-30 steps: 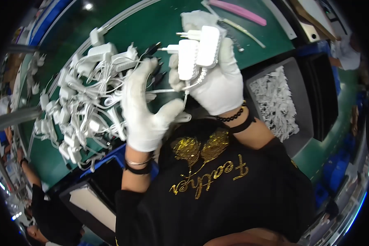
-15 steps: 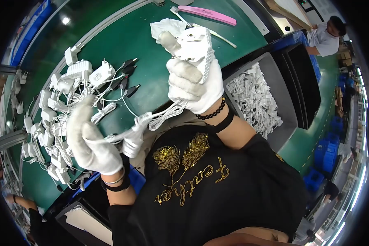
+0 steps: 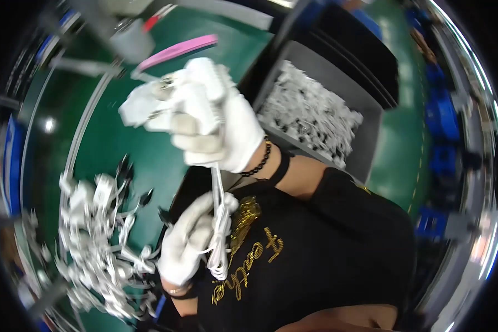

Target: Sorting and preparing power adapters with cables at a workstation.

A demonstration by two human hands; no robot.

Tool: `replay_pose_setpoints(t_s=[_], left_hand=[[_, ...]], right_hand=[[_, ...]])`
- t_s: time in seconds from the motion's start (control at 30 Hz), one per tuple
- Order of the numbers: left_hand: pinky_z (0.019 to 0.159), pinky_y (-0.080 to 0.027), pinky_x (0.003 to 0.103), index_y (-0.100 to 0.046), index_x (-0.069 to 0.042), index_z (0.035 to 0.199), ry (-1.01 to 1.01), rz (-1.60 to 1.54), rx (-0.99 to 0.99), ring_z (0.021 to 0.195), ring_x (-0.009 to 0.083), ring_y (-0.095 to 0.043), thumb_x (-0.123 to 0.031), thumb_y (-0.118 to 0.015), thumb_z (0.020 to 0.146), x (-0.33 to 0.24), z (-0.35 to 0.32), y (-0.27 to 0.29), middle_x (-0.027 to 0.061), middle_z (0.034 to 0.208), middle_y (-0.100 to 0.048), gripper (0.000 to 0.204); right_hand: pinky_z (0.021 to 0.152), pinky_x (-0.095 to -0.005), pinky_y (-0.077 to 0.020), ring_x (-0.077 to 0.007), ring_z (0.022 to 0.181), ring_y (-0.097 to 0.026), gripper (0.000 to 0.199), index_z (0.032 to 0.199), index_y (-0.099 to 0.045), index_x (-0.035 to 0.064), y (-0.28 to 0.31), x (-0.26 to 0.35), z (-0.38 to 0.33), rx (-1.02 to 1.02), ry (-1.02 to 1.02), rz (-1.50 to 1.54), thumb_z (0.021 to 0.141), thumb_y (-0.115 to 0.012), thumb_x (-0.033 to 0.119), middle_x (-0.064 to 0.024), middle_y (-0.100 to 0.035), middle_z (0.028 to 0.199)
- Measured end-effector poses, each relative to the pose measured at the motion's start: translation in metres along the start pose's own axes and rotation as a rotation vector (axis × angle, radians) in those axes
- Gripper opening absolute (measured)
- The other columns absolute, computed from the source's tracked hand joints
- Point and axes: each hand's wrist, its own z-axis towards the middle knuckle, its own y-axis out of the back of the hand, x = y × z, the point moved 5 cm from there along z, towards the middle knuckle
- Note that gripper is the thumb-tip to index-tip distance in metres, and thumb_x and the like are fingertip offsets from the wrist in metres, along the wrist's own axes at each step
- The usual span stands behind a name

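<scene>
My right hand (image 3: 235, 130), in a white glove, is closed around a white power adapter (image 3: 205, 83) above the green table. The adapter's white cable (image 3: 220, 235) hangs down in a tied coil. My left hand (image 3: 185, 249), also gloved, has its fingers curled against this coil, partly hidden and blurred by motion. A crumpled white cloth (image 3: 134, 106) shows just beyond the adapter; whether the two touch I cannot tell. On the table to the left lies a heap of white adapters (image 3: 94, 238) with tangled cables and black connectors.
A grey bin (image 3: 365, 149) full of white cabled pieces stands to the right, beside a black box (image 3: 351, 50). A pink strip-shaped tool (image 3: 180, 50) lies at the table's far side. A metal rail (image 3: 88, 116) runs along the green table (image 3: 155, 160).
The view has swung round. My left hand has come over from the adapter heap to the cable coil below my right hand. My right hand still holds the adapter, now turned.
</scene>
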Motion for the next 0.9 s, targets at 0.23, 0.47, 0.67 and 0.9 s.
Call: replay_pose_setpoints(t_s=[0.23, 0.47, 0.67, 0.9], left_hand=[[0.082, -0.052, 0.029, -0.053, 0.0, 0.133, 0.12, 0.408, -0.133, 0.098, 0.0187, -0.065, -0.009, -0.073, 0.085, 0.019, 0.001, 0.013, 0.0152, 0.114, -0.066, 0.053], [0.085, -0.048, 0.031, -0.066, 0.0, 0.104, -0.556, 0.915, -0.443, 0.095, 0.0227, -0.063, -0.002, -0.068, 0.084, -0.045, 0.046, -0.009, 0.0116, 0.101, -0.066, 0.021], [0.074, -0.047, 0.027, -0.066, -0.001, 0.094, -0.483, 0.605, -0.396, 0.076, 0.0155, -0.058, -0.007, -0.069, 0.087, -0.065, 0.081, -0.016, 0.0071, 0.085, -0.064, 0.009], [0.058, -0.04, 0.023, -0.06, -0.003, 0.078, -0.446, 0.258, -0.371, 0.061, 0.0086, -0.046, -0.018, -0.064, 0.096, -0.03, 0.082, 0.002, -0.0012, 0.071, -0.056, 0.024]], right_hand=[[0.034, -0.0234, -0.0284, -0.015, 0.047, -0.05, 0.087, 0.13, -0.051, 0.0108, -0.02, 0.084, -0.06, -0.005, 0.415, -0.273, 0.088, -0.024, 0.081, -0.0118, -0.061, 0.074], [0.035, -0.0226, -0.0325, -0.0141, 0.046, -0.049, 0.085, 0.14, -0.043, 0.0075, 0.022, 0.047, -0.084, 0.101, 0.235, -0.201, 0.091, -0.028, 0.076, -0.0118, -0.06, 0.074], [0.037, -0.0246, -0.0374, -0.0141, 0.048, -0.05, 0.083, 0.146, -0.037, 0.0048, 0.03, 0.0, -0.065, -0.308, 0.185, -0.19, 0.095, -0.033, 0.07, -0.0103, -0.063, 0.08], [0.039, -0.0241, -0.0372, -0.0125, 0.048, -0.049, 0.082, 0.149, -0.035, 0.0077, 0.051, -0.009, -0.054, -0.135, 0.063, -0.216, 0.095, -0.034, 0.069, -0.0138, -0.066, 0.092]])
